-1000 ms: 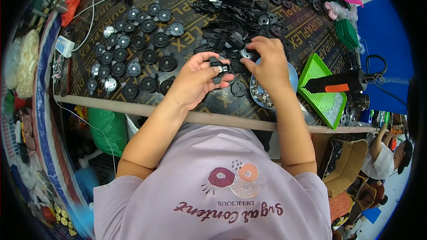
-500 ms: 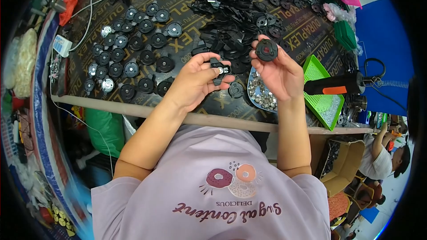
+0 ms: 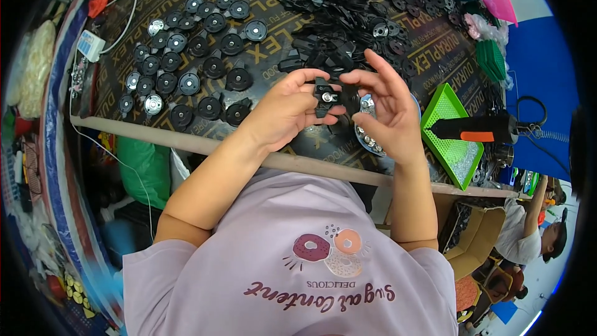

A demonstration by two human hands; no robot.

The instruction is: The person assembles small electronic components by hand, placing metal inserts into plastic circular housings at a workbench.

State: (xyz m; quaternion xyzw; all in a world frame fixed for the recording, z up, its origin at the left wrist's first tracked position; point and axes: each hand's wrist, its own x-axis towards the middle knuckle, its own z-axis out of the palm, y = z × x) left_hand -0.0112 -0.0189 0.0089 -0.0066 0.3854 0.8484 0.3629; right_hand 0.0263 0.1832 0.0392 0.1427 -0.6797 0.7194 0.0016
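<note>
My left hand point(image 3: 283, 109) is closed on a black plastic bracket point(image 3: 323, 98) with a small shiny metal piece at its middle. Close beside it, my right hand point(image 3: 392, 109) has thumb and index finger curved about a round black plastic part point(image 3: 351, 98), dark and blurred, seemingly edge-on; the other fingers stay raised. The two parts are almost together, and I cannot tell whether they touch. Partly hidden behind my right hand is a bowl point(image 3: 377, 149) of small metal pieces. On the left of the table lie several round black parts point(image 3: 237, 79) with metal centres.
A heap of black plastic parts point(image 3: 336, 31) covers the table's far side. Right of my hand are a green tray point(image 3: 443, 112) and a black-and-orange power screwdriver point(image 3: 472, 129) on a coiled cord. An open carton point(image 3: 476, 236) stands below the table edge; another person point(image 3: 528, 236) sits beyond.
My right hand has come down toward my left, bringing the round part beside the bracket and turning it. My left hand has shifted slightly right. The whole view has tilted a little.
</note>
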